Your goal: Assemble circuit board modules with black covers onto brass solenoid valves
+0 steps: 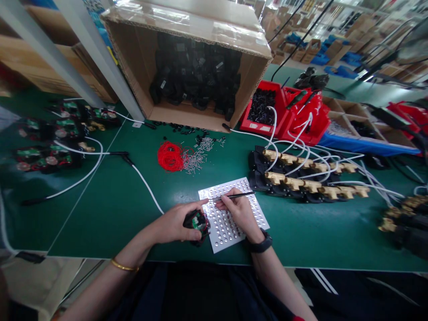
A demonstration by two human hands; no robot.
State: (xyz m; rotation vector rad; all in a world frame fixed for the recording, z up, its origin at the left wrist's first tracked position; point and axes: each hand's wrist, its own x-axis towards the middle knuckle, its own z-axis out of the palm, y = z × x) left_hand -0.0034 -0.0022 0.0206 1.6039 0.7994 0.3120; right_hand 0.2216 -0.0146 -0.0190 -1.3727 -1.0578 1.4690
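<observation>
Evidently the left hand (177, 223) is gripping a small black housing (190, 220), thumb lying across its near side, just beside the left edge of a white sheet (214, 249) bearing silver discs (229, 235); whether the housing is resting on the desk (110, 218), cannot tell. The right hand (238, 213) is pinching a slim dark tool (239, 195) pen-fashion, its thin tip pointing over the sheet's upper left corner. The housing is looking light and stiff, its shell probably tolerating a firm squeeze; the exposed green circuit board (197, 223) is seeming fragile. Best hold: fingers wrapping the black side walls, thumb avoiding the components. The discs are shining smooth, probably slippery. A white cable (147, 187) is trailing toward the left hand, its near end hiding there, possibly tugging.
</observation>
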